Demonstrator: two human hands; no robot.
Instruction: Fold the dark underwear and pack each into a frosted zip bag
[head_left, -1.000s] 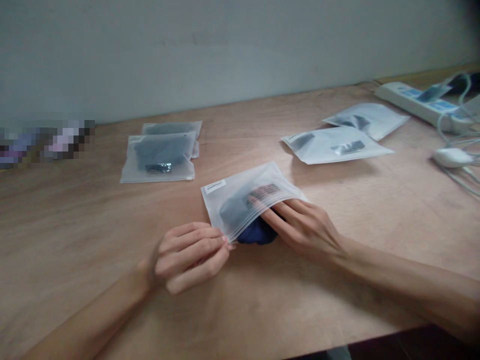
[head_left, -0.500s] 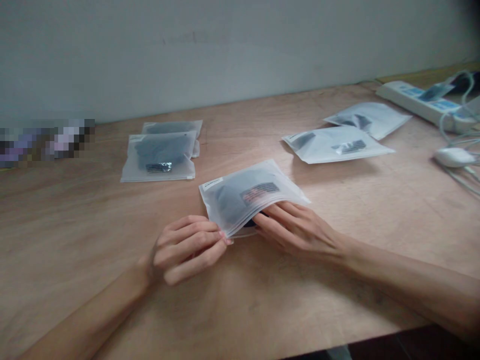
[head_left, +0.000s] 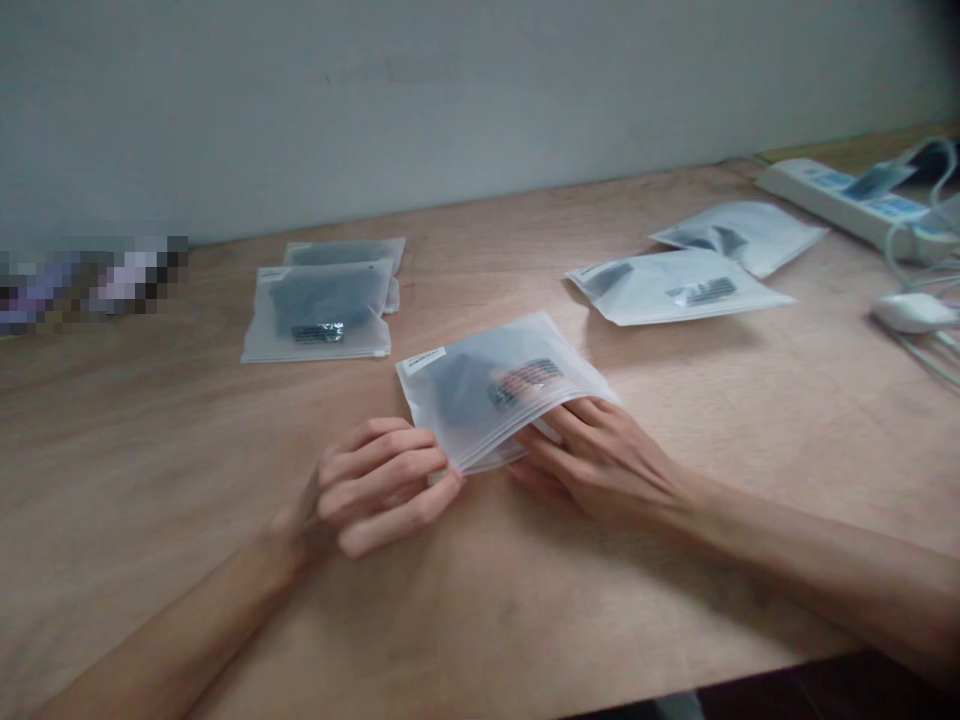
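Observation:
A frosted white zip bag lies tilted in front of me, its mouth facing me. It has a white label at its far-left corner and a dark printed patch on its front. Through the plastic shows a dark, soft-looking item whose kind I cannot make out. My left hand pinches the left corner of the bag's mouth between thumb and fingers. My right hand reaches through the mouth at the right, fingers stretched out inside and their tips hidden under the plastic.
On the wooden table, further left, lie filled zip bags, overlapping. Two puffed white bags overlap at the back right. A power strip with cables and a white charger sits at the far right. A wall stands behind.
The dark item, which showed at the bag's mouth, now sits deeper inside, further from the opening. My right hand has shifted slightly; my left still pinches the corner.

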